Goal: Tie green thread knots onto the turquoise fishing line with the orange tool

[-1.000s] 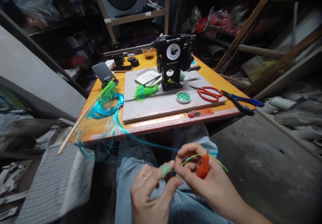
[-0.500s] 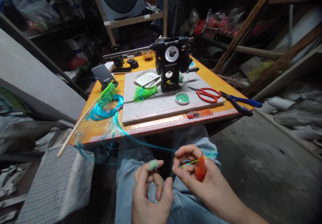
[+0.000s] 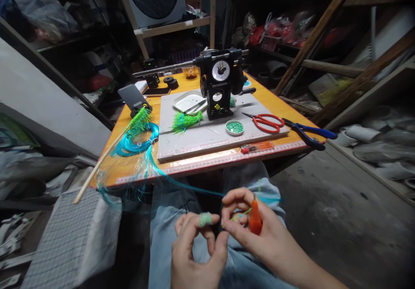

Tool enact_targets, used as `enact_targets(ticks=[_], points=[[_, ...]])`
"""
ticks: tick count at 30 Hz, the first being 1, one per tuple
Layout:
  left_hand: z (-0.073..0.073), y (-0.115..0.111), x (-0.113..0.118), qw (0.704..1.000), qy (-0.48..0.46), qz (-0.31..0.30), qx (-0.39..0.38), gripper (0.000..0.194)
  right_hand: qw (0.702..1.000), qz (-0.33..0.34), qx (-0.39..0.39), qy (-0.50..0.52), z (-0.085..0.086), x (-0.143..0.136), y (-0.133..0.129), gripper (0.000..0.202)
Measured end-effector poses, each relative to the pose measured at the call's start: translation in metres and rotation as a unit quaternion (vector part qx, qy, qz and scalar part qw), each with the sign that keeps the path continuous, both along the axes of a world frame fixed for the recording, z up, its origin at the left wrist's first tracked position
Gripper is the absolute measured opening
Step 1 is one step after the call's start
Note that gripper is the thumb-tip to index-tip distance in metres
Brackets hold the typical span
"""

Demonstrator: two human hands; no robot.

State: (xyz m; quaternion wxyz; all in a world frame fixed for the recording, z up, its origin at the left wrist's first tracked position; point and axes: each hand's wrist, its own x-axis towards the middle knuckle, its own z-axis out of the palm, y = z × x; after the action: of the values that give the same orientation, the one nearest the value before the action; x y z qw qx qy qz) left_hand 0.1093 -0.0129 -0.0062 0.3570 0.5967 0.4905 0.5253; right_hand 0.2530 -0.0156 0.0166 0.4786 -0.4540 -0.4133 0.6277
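Observation:
My right hand (image 3: 259, 232) is closed, thumb and index finger pinching a thin green line (image 3: 245, 212). An orange-handled tool (image 3: 255, 219) with a short metal tip is tucked in the same hand, tip up; its exact kind is unclear. Close beside those fingertips is my left hand (image 3: 201, 250), its curved fingers and thumb apart, with nothing visible between them. Pale green tape (image 3: 205, 219) wraps its index finger. A bundle of blue line (image 3: 191, 188) runs from the table to behind my right hand.
On the table (image 3: 112, 168) stands a black hand-cranked winder (image 3: 220, 83). Around it lie green bristly tufts (image 3: 187, 121), a dish of green beads (image 3: 234, 127), red-handled scissors (image 3: 267, 123), blue-handled pliers (image 3: 306, 132), a blue line coil (image 3: 138, 142) and a wooden stick (image 3: 99, 163).
My left hand has shifted right, closer to my right fingertips. The green line, stretched out past my right hand before, now shows only a short length. The orange-handled tool has moved slightly left.

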Motion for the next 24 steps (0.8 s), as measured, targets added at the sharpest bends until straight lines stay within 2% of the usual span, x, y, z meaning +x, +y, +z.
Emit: enact_targets(ticks=[3,6,9,12,15,18,21,24], points=[[0.005,0.004,-0.001,0.997,0.045,-0.006,0.065,0.022,0.999,0.011,-0.024,0.035,-0.003,0.002,0.003,0.032],[0.006,0.005,0.0,0.993,0.064,0.012,0.094,0.024,0.995,0.03,-0.054,0.077,-0.007,0.003,0.003,0.034],[0.0,0.003,0.002,0.996,0.022,0.051,0.075,0.025,0.988,0.011,-0.081,0.13,-0.009,0.002,0.003,0.036],[-0.005,0.001,0.004,0.997,-0.036,0.066,0.029,0.021,0.983,-0.052,-0.095,0.15,-0.011,-0.001,0.003,0.032],[-0.005,-0.001,0.008,0.994,-0.095,0.042,-0.04,0.018,0.988,-0.08,-0.071,0.114,-0.014,-0.002,0.003,0.026],[0.0,-0.001,0.012,0.989,-0.119,0.016,-0.089,0.025,0.996,-0.071,-0.015,0.06,-0.014,-0.002,0.003,0.021],[0.003,0.0,0.014,0.992,-0.09,0.006,-0.092,0.016,0.997,-0.053,0.025,0.042,-0.01,-0.002,0.002,0.017],[0.002,0.001,0.013,0.997,-0.038,0.017,-0.061,0.015,0.997,-0.044,0.03,0.062,-0.007,-0.006,0.0,0.017]])
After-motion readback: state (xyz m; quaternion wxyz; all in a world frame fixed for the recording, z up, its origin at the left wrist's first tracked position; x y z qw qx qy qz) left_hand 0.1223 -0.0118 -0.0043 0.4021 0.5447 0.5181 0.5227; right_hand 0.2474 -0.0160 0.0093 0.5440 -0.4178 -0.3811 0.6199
